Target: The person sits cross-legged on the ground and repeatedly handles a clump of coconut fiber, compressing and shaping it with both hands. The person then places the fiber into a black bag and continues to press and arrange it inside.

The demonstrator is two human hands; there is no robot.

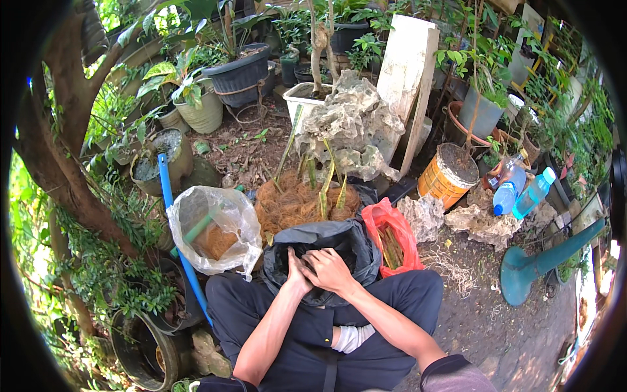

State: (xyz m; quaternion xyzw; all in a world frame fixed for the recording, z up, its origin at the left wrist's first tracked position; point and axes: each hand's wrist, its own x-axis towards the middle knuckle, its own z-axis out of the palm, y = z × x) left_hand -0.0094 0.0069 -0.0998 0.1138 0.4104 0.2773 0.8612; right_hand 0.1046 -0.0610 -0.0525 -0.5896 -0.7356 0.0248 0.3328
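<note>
My hands meet over the mouth of a black plastic bag [313, 230] that stands between my crossed legs. My left hand [298, 272] is held on edge with its fingers pointing up. My right hand [331, 268] lies against it, its fingers stretched and slightly bent toward the left one. Nothing shows between them, though the right hand hides part of the left. Dark matter fills the shaded inside of the bag. Close by on the left is a clear plastic bag [215, 202] with brown fibre in it. A red plastic bag [410, 243] holding cut stalks touches the black bag's right side.
Beyond the bags, brown coconut fibre [287, 208] lies with upright leaf cuttings, before a pitted rock [353, 117]. A blue pole [177, 228] leans at left. An orange bucket [444, 181], bottles [533, 193] and a green cone-shaped object [519, 274] are at right. Potted plants stand behind.
</note>
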